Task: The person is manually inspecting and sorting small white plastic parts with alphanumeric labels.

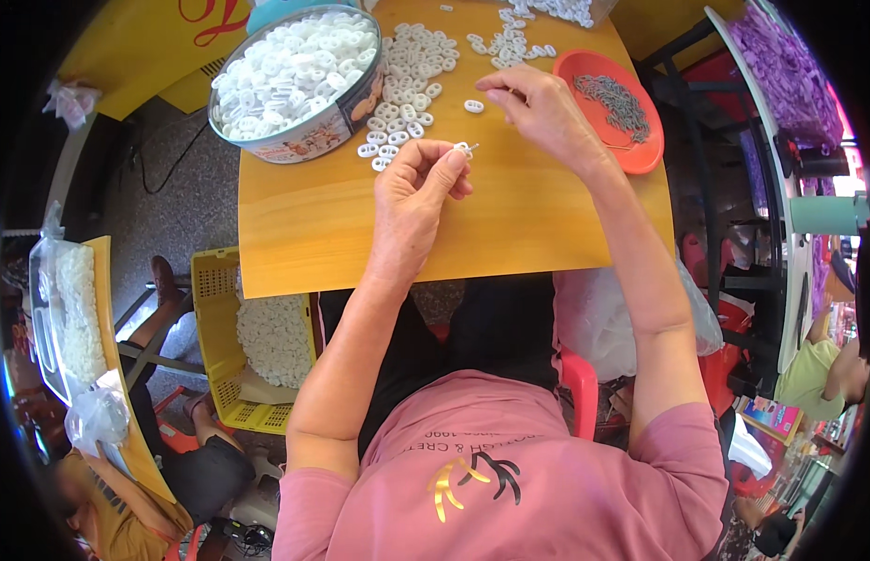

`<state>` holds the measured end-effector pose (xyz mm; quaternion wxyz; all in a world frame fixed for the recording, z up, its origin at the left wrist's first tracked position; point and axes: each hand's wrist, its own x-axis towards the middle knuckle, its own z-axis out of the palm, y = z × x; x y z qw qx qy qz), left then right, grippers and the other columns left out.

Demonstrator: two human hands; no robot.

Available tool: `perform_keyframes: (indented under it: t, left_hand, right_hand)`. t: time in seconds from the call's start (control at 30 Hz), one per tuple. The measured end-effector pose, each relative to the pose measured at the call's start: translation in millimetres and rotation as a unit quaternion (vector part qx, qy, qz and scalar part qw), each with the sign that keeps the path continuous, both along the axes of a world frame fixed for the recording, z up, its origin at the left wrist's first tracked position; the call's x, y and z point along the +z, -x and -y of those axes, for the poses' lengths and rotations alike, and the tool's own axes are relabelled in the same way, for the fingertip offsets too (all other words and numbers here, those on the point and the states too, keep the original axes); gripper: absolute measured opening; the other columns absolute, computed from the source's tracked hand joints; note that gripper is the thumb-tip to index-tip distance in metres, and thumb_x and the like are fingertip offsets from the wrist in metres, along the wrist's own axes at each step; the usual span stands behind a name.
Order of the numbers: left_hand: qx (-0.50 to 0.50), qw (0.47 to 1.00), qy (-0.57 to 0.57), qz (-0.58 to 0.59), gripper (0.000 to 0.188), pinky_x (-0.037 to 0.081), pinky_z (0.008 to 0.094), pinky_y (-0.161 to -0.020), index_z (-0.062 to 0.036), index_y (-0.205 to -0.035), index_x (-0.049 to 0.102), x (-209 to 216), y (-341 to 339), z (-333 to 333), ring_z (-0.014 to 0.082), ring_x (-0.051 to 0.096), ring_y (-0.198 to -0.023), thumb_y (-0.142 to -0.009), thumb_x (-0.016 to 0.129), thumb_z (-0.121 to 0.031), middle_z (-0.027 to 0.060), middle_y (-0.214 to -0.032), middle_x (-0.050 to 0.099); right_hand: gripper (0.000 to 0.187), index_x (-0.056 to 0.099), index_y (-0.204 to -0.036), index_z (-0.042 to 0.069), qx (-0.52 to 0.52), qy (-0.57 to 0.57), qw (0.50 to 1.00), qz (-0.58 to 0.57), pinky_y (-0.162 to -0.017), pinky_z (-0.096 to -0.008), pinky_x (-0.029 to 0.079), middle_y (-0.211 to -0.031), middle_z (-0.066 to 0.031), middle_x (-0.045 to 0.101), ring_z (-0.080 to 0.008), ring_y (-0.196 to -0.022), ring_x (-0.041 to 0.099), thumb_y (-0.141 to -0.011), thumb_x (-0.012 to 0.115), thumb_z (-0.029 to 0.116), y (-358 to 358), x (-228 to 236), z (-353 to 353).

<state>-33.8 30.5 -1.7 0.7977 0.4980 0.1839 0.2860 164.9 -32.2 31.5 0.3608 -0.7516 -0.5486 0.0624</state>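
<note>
My left hand (418, 192) is raised over the wooden table (510, 224), pinching a small white plastic ring piece (464, 148) between thumb and fingertips. My right hand (540, 110) rests further back on the table, fingers curled near a single white piece (473, 106); whether it holds anything is hidden. Loose white ring pieces (412, 79) lie scattered between the hands and a round tin.
A round tin (295, 75) full of white pieces stands at the back left. An orange tray (617, 110) with small grey metal parts sits at the right. A yellow crate (253, 346) of white pieces is on the floor left. Other people sit at both sides.
</note>
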Motion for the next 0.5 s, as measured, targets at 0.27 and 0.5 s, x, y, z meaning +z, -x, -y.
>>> perform_keyframes:
  t: [0.27,0.5]
  left_hand:
    - [0.003,1.0,0.018,-0.002,0.014,0.046,0.0234,-0.073,-0.003,-0.101,0.061,-1.1,0.7,0.8,0.0096,0.059,-0.077,-0.096,0.064,-0.016,0.0024,-0.088,0.064]
    - [0.0,1.0,0.014,0.001,0.014,0.045,0.0231,-0.072,-0.0034,-0.103,0.061,-2.0,0.4,1.8,0.0095,0.059,-0.076,-0.096,0.064,-0.015,0.0019,-0.086,0.064]
  right_hand:
    - [0.02,0.07,-0.1,0.002,0.031,0.035,0.995,0.089,-0.082,-0.0419,0.051,-0.095,-0.0147,0.066,-0.0342,-0.092,0.064,-0.091,0.062,0.019,-2.3,-12.9,-0.7]
    - [0.015,0.065,-0.099,0.004,0.038,0.051,0.995,0.081,-0.08,-0.0419,0.051,-0.097,-0.0143,0.065,-0.0346,-0.09,0.064,-0.09,0.062,0.016,5.7,-11.1,5.2]
